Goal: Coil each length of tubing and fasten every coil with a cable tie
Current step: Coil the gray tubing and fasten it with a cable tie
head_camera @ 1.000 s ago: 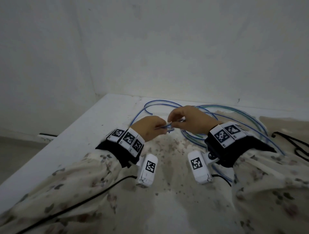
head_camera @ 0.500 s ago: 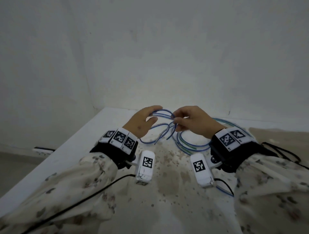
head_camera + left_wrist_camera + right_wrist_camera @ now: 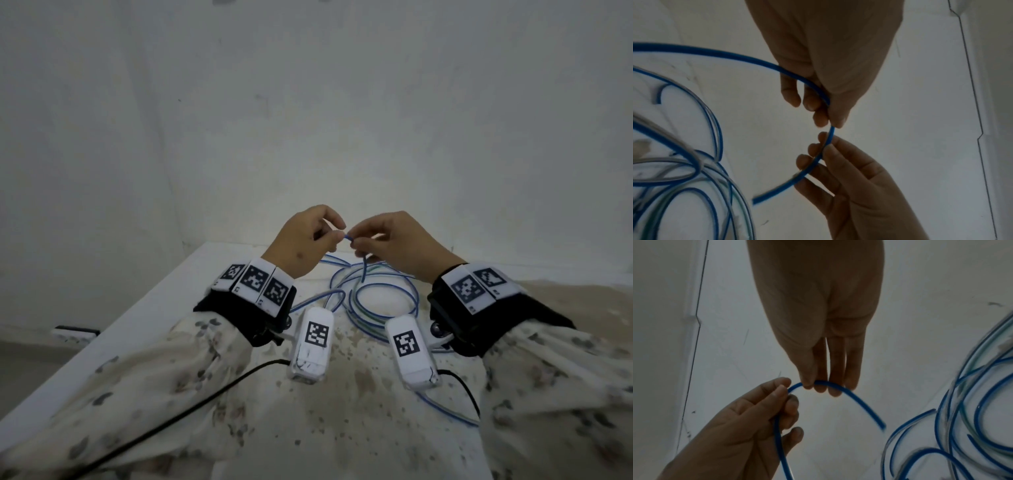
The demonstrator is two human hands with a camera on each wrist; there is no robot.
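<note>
Two bare hands meet above the loose tubing, both pinching one thin blue plastic tube (image 3: 819,160) near its free end. In the left wrist view the left hand (image 3: 824,53) comes down from the top, its thumb and fingertips (image 3: 819,116) pressed together on the tube, which runs from that pinch in a long arc back past the palm and away to the side. Just beyond those fingertips, the right hand (image 3: 857,186) takes the same tube between thumb and forefinger, the other fingers loosely curved behind it; the cut end pokes out a short way past the right fingers and hangs free.

The right wrist view shows the same grip from the other side: the right hand (image 3: 818,308) with three fingers held close together and the thumb beneath, the tube bowed over them, and the left hand (image 3: 748,423) curled round the strand just beside them, so the two pinches nearly touch.

From the head view, the left hand (image 3: 305,243) and right hand (image 3: 397,246) are lifted, well above a tangle of blue and clear tubing loops (image 3: 383,301) lying beneath the fingers on a white, speckled table surface (image 3: 137,329). Several loops overlap there, unfastened. Floral sleeves (image 3: 144,383) cover both forearms.
</note>
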